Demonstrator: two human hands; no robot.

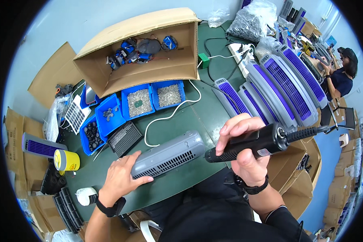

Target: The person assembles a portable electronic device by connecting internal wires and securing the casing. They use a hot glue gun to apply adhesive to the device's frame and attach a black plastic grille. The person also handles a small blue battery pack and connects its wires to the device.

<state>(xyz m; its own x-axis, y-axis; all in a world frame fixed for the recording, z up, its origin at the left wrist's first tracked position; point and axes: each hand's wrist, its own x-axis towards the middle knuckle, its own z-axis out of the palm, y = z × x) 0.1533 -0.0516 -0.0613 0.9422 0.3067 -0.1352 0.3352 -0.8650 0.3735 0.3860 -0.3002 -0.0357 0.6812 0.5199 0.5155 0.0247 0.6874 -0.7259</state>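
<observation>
– Where is the grey housing (169, 155) placed?
– Nearer than the cardboard box (139, 29), its end clasped between thumb and fingers of the left hand (120, 177).
– The black tool (266, 141)?
– Gripped in curled fingers by the right hand (250, 163), right of the box.

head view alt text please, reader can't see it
A left hand holds one end of a grey slotted casing on a green table while the right hand holds a black corded tool; beyond are blue bins, a cardboard box and purple-and-grey panels.
</observation>
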